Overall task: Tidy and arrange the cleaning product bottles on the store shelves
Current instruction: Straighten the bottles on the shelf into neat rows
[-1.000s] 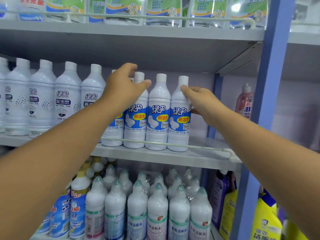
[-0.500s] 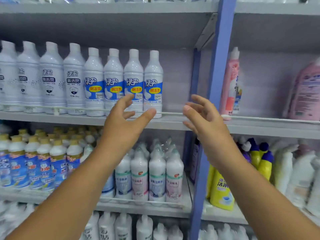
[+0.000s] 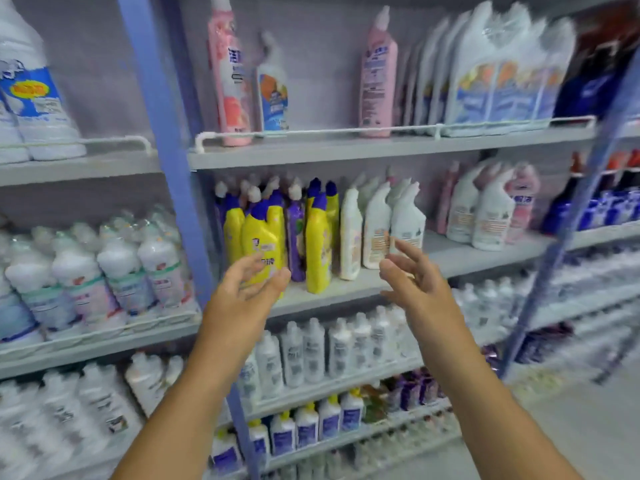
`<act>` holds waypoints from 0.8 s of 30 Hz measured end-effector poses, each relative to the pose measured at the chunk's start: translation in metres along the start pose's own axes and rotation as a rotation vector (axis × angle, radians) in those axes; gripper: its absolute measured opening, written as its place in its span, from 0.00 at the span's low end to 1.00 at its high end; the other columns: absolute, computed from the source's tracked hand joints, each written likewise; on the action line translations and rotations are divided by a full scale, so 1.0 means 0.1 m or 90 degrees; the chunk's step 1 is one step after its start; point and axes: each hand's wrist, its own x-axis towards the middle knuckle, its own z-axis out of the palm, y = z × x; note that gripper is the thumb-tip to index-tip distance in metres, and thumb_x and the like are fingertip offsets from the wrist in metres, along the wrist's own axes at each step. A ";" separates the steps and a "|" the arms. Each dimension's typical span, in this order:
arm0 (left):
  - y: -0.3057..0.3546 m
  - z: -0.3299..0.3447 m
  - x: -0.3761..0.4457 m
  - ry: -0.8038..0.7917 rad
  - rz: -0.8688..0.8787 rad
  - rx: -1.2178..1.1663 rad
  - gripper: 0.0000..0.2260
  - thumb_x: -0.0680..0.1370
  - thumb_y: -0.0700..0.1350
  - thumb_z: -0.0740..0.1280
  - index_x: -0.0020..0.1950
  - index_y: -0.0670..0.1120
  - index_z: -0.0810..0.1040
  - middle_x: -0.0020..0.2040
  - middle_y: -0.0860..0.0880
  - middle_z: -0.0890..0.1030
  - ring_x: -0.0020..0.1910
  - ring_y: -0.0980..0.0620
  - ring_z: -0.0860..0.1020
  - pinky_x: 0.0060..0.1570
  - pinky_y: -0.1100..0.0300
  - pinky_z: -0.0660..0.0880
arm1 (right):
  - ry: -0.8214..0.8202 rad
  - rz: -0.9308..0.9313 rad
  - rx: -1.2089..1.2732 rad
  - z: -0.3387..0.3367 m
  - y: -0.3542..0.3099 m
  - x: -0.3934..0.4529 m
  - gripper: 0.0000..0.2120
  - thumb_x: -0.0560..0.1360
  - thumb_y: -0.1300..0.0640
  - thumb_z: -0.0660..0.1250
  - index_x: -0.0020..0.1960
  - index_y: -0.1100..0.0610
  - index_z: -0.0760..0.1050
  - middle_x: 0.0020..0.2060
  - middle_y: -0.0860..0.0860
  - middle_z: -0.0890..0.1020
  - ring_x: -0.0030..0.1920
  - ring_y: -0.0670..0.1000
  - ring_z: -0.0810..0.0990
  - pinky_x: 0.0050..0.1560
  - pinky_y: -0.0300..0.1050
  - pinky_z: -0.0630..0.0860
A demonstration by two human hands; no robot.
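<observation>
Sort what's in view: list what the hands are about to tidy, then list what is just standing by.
In play:
left hand, open
right hand, open
yellow bottles in front of the hands
white angled-neck bottles beside them

Standing by:
pink bottles on the shelf above
blue upright post

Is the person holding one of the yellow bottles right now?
No, both the left hand and the right hand are open and empty, raised in front of the yellow plastic bottles with purple caps without gripping any.
</observation>
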 end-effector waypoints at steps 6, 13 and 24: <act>-0.08 0.93 -0.10 -0.051 -0.022 -0.027 0.22 0.74 0.58 0.73 0.67 0.60 0.76 0.66 0.59 0.78 0.58 0.65 0.79 0.64 0.48 0.78 | 0.045 0.033 -0.032 -0.84 0.09 -0.07 0.21 0.74 0.38 0.70 0.66 0.33 0.71 0.62 0.39 0.78 0.62 0.43 0.80 0.65 0.54 0.77; -0.25 1.71 0.27 -0.114 -0.014 -0.037 0.23 0.67 0.64 0.73 0.62 0.66 0.77 0.64 0.64 0.78 0.56 0.67 0.80 0.60 0.53 0.80 | 0.083 0.065 -0.039 -1.37 0.39 0.33 0.24 0.71 0.36 0.71 0.66 0.33 0.72 0.61 0.38 0.79 0.62 0.43 0.80 0.65 0.55 0.78; -0.89 2.61 1.60 -0.065 -0.041 -0.047 0.19 0.74 0.55 0.75 0.63 0.63 0.76 0.60 0.68 0.79 0.58 0.67 0.79 0.51 0.67 0.74 | 0.050 0.110 -0.122 -1.74 0.95 1.88 0.27 0.68 0.35 0.71 0.67 0.35 0.72 0.62 0.37 0.79 0.58 0.40 0.82 0.61 0.50 0.80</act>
